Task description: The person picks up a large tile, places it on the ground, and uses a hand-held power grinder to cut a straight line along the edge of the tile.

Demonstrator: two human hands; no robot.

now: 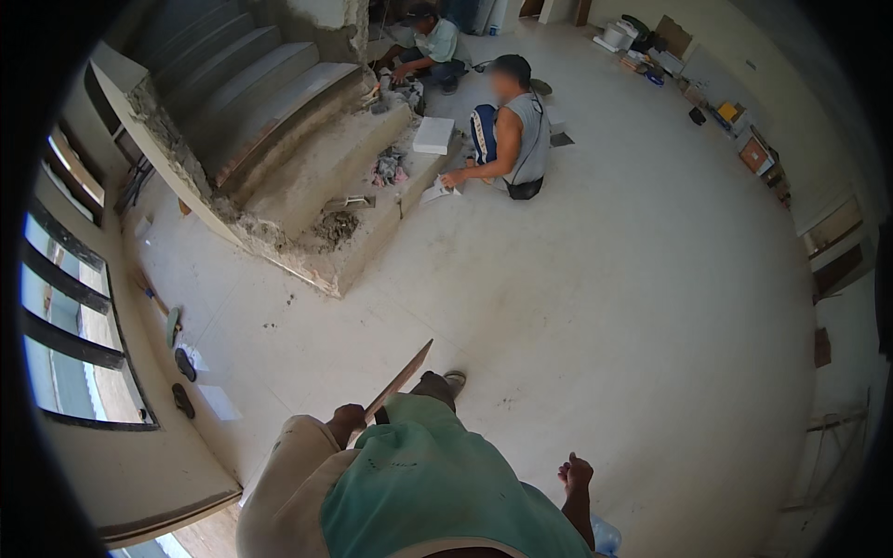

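Note:
My left hand [347,420] is closed around one end of a long, thin brown wooden strip [400,379]. The strip slants forward and to the right, its far end raised past my left leg. On the other side of my body, my right hand [577,472] hangs out with its fingers curled in and one digit pointing up; I see nothing in it. A translucent bluish plastic container [606,537], partly cut off, shows beside my right forearm. My green shirt [419,474] and one shoe [455,379] are below me.
Ahead rise broken concrete steps [363,153] with a trowel [350,202], rubble [335,226] and a white box [433,136]. One person [521,139] sits beside them; another [433,46] crouches behind. Sandals [184,400] lie by the left window wall; boxes [755,153] line the right wall.

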